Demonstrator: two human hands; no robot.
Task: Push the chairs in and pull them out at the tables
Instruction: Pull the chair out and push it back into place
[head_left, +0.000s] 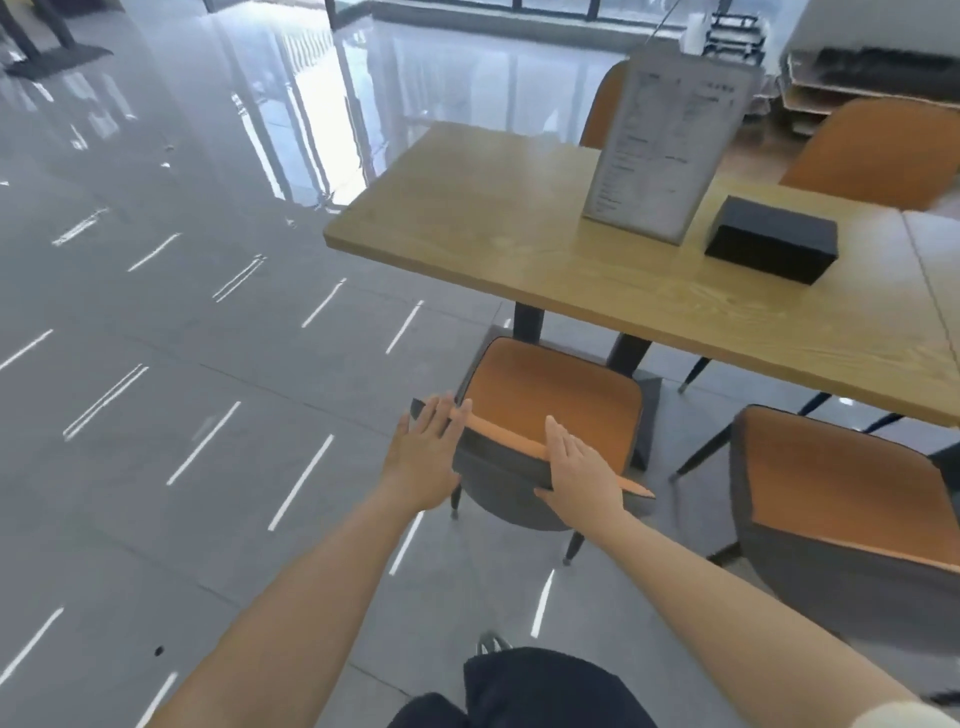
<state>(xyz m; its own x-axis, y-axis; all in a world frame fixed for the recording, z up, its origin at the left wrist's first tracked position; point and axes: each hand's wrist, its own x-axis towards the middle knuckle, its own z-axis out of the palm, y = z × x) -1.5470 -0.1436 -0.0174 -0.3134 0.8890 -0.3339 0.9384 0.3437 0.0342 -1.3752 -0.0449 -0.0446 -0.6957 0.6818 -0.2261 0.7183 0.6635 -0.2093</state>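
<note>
The left hand (423, 457) and right hand (579, 470) lie flat, fingers straight, on the back of the chair (550, 395), gripping nothing. It stands at six o'clock of the tabletop (467, 223); I'd press both sides evenly, sliding it straight toward twelve.

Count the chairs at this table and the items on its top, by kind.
chairs: 4 (nearest chair, neighbour chair, far chairs)
menu stand: 1
black box: 1
Total: 6
</note>
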